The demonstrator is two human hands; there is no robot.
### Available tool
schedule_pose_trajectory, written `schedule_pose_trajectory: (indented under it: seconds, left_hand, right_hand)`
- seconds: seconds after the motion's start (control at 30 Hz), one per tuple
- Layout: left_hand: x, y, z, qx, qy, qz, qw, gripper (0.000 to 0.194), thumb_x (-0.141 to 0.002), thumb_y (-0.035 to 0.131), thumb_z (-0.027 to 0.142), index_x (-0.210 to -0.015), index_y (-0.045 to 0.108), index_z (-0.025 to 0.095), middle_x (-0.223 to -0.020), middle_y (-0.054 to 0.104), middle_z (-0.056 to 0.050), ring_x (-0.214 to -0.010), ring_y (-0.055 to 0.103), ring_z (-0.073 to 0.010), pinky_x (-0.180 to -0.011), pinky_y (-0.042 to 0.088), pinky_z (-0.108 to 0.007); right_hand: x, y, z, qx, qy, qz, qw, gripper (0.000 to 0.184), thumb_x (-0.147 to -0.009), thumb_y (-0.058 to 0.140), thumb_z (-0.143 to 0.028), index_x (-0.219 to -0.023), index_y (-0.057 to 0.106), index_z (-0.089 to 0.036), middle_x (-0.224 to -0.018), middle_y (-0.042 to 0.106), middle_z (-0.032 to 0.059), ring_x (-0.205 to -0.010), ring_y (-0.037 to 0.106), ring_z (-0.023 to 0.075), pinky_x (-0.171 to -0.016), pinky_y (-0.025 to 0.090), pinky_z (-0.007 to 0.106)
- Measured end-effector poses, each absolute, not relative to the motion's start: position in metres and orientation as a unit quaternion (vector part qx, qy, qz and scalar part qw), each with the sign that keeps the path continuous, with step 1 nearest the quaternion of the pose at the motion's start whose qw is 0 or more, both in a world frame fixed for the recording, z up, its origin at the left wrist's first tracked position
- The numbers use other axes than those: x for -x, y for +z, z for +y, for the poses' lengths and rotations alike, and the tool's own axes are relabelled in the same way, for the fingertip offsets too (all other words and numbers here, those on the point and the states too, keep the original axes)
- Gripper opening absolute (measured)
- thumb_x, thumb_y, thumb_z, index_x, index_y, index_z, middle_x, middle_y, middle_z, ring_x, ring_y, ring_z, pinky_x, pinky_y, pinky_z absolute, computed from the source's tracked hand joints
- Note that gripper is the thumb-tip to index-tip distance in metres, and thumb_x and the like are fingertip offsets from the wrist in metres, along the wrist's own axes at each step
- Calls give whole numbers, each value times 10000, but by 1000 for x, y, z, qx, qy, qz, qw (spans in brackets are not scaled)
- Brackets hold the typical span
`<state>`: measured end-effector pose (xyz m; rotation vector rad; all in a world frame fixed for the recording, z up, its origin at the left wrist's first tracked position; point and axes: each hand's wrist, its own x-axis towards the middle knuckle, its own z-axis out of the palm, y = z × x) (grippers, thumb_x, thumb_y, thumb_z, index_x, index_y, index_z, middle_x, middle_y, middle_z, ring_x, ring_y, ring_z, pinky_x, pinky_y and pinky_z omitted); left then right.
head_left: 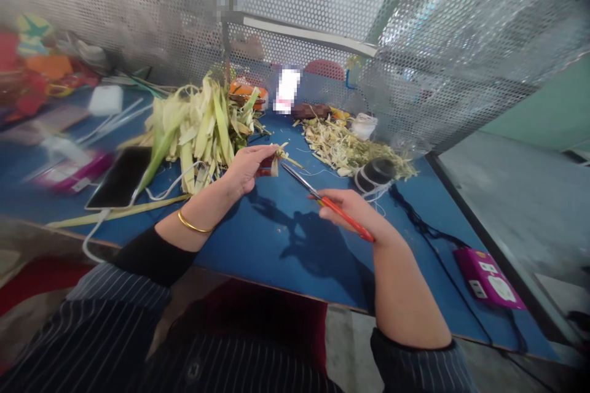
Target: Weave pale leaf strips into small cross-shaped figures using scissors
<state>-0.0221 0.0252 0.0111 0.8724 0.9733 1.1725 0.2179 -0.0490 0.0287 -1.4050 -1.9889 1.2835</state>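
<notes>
My left hand [251, 166] pinches a small piece of pale dried husk [275, 166] above the middle of the blue table. Thin frayed ends stick out from it to the right. In my right hand [353, 209] lies a pair of scissors [341, 216] with red handles. Their metal blades point up and left, with the tips close to the husk piece but apart from it; the blades look closed. Behind my left hand stands a big bundle of pale green and yellow husk strips [198, 123].
A heap of husk scraps [341, 147] and a dark spool of thread [375, 175] lie beyond my right hand. A phone [120, 178] with a white cable is at left. A purple power strip [489, 276] with black cords sits at right. Perforated metal panels [304, 6] border the back.
</notes>
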Motion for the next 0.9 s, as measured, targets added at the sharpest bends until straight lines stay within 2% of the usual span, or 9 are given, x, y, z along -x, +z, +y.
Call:
schedule_pose_trajectory:
  seconds: [0.1,0.43,0.6,0.9]
  left_hand:
    - [20,12,23,-382,519,435,629,237,-672,754,363,-765,705,151,-786,680,-35,-668,589,-101,-529,457,-214]
    - [16,12,19,-376,495,437,650,258,-643,776,354,-771,693,146,-780,672,-49,-671,592,-110,-536,459,-216]
    - [15,11,19,-376,502,436,645,304,-608,794,371,-772,688,138,-767,666,-43,-669,590,-113,-539,466,-218]
    - [15,11,19,-381,501,437,643,287,-624,784,364,-782,694,142,-793,666,-47,-696,592,-123,-518,446,-215]
  right_hand:
    - [-214,26,-47,519,439,-711,178,361,-743,652,-475,-955,641,-183,-657,471,-26,-571,408,100,-526,348,235]
    - [-205,21,-46,527,427,-711,185,392,-742,634,-512,-957,636,-185,-612,461,-37,-527,399,96,-508,326,241]
    - [-205,20,-45,531,428,-711,174,378,-751,621,-523,-891,627,-172,-610,446,-40,-527,384,88,-517,317,244]
    - [-205,18,-44,536,429,-705,178,364,-739,619,-531,-833,626,-179,-585,432,-48,-518,383,89,-512,302,247]
